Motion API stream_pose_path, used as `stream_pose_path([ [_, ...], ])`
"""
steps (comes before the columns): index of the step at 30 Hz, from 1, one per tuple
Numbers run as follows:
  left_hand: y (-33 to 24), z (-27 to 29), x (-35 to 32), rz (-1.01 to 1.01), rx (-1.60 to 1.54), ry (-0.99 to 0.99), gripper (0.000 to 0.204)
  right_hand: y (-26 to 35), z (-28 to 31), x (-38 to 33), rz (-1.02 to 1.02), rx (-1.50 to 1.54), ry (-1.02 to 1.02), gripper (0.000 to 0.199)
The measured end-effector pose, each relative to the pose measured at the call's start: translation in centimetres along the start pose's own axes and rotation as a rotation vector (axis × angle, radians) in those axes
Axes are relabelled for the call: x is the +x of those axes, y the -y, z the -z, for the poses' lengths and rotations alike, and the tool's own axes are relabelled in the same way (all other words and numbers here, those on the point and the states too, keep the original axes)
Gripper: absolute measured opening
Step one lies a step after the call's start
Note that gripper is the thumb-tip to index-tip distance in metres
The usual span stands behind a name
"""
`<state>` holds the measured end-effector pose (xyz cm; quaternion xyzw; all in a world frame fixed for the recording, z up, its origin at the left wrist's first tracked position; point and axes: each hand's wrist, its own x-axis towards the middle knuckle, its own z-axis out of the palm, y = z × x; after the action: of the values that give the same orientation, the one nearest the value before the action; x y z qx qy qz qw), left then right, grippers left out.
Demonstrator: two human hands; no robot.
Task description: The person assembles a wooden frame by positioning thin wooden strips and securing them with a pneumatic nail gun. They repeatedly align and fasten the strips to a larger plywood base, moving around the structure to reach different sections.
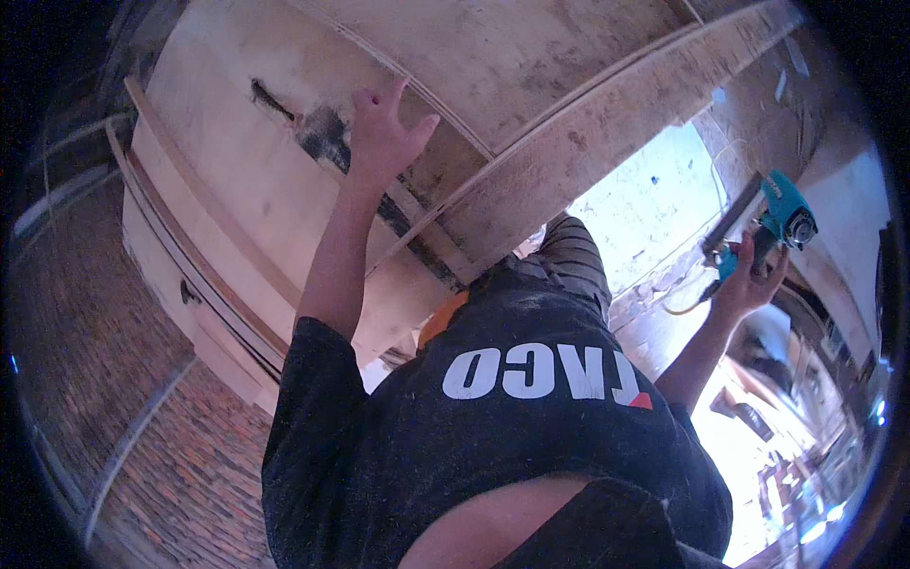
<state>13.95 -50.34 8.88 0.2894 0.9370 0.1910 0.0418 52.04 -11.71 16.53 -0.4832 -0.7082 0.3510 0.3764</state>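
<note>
My right hand point(752, 283) is wrapped round the grip of a teal and black nail gun point(787, 211), held out at the far right. The tool has a dark straight magazine and a round cap. My left hand point(381, 133) is open, with thumb and forefinger apart and nothing between them. It is over a large pale wooden panel point(242, 161), close to a thin raised strip; whether it touches the wood is unclear. A dark smudged patch point(325, 136) and a small dark elongated piece point(272, 99) lie on the panel near this hand.
A thick wooden beam point(607, 128) crosses beyond my legs. Long wooden strips point(204, 213) edge the panel on the left. Reddish brickwork point(171, 465) shows at lower left. A thin yellowish hose point(684, 309) hangs below the nail gun. Scattered scraps point(777, 493) lie in bright light at right.
</note>
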Motion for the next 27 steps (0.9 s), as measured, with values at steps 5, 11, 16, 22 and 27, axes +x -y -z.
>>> stream_pose_path([
  [5, -0.8, 0.2, -0.7, -0.130, -0.006, 0.058, 0.069, 2.5, -0.5, -8.2, -0.248, 0.262, -0.039, 0.058],
  [11, -1.4, -0.3, 0.4, -0.477, 0.089, 0.046, 0.063, 2.5, -1.0, -11.5, -0.365, -0.030, 0.103, 0.026],
  [16, -2.7, -0.4, 1.9, -0.494, 0.205, 0.333, 0.059, 3.2, -3.1, -15.5, -0.361, -0.042, 0.209, 0.023],
  [22, -3.2, -1.2, 2.1, -0.445, 0.169, 0.556, 0.047, 5.5, -6.4, -19.1, -0.610, 0.190, 0.407, 0.012],
  [27, -4.5, -0.9, 2.5, -0.429, 0.072, 0.681, 0.038, 5.8, -9.3, -21.9, -0.711, 0.348, 0.475, 0.006],
])
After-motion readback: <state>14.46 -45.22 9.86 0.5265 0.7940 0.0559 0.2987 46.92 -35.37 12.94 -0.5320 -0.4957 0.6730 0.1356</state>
